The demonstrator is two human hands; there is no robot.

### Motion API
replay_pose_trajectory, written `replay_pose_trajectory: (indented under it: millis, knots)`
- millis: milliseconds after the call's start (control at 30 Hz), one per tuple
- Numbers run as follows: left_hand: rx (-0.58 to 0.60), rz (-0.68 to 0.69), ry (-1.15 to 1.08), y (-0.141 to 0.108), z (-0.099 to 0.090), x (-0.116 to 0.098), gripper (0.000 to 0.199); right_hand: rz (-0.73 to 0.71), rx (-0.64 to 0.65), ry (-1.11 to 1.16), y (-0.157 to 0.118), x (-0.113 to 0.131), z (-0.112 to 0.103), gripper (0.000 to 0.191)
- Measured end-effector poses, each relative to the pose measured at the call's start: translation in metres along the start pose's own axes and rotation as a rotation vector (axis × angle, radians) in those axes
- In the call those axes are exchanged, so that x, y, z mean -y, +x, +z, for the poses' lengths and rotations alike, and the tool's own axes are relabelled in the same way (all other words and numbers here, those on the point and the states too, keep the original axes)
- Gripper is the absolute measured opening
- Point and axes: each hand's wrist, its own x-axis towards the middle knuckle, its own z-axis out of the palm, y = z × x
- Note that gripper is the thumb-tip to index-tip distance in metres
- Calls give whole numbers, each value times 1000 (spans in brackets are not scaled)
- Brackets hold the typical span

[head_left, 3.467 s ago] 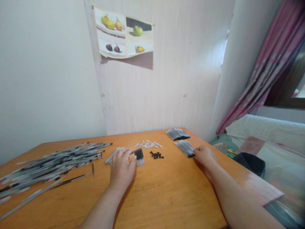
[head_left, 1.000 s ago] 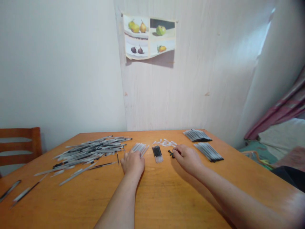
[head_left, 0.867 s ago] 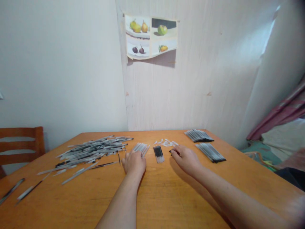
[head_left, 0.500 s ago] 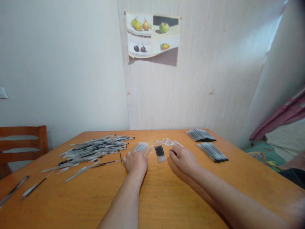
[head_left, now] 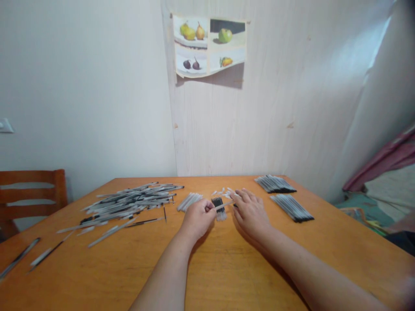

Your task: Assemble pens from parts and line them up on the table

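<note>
My left hand [head_left: 198, 219] is closed in a pinch on a pale, translucent pen barrel [head_left: 224, 205], which points to the right. Under that barrel lies a small row of black-and-clear pen refills [head_left: 221, 214], partly covered. My right hand [head_left: 250, 210] is palm down with its fingers stretched out over a scatter of small white pieces [head_left: 223, 191]. A small dark bit shows by its thumb; whether the thumb touches it I cannot tell. Just left of the refills, several clear barrels [head_left: 189, 201] lie side by side.
A large loose heap of pens and pen parts [head_left: 129, 203] spreads over the left of the table [head_left: 223, 268]. Two neat rows of black-ended pens, a far one [head_left: 274, 183] and a nearer one [head_left: 292, 207], lie at the right. A wooden chair [head_left: 60, 190] stands at the left.
My left hand has moved right from the clear barrels, now holding one over the refills. The right hand has opened from a curled pose and reaches over the white pieces.
</note>
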Motion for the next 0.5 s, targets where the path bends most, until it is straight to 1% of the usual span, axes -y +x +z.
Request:
replay_pose_trajectory:
  millis: [67,133,200,267,333,433,500]
  knots:
    - [-17,-46,-126,1,0,-3,12,-2,29,4,-2,-1,0,35]
    - [-63,-96,-269,1,0,-5,12,-1,43,25,-4,-1,-1,31]
    - [-107,-152,-451,2,1,-7,19,9,45,55,-5,1,-2,28]
    - [-131,-202,-626,2,2,-9,33,17,52,93,-4,4,-2,28]
    - [-99,-213,-727,0,3,-12,38,12,73,141,-3,9,-2,29]
    - [15,-179,-754,-3,4,-17,32,-12,123,204,-3,18,-3,28]
    - [33,-172,-746,-4,3,-19,28,-17,142,234,-4,23,-4,29]
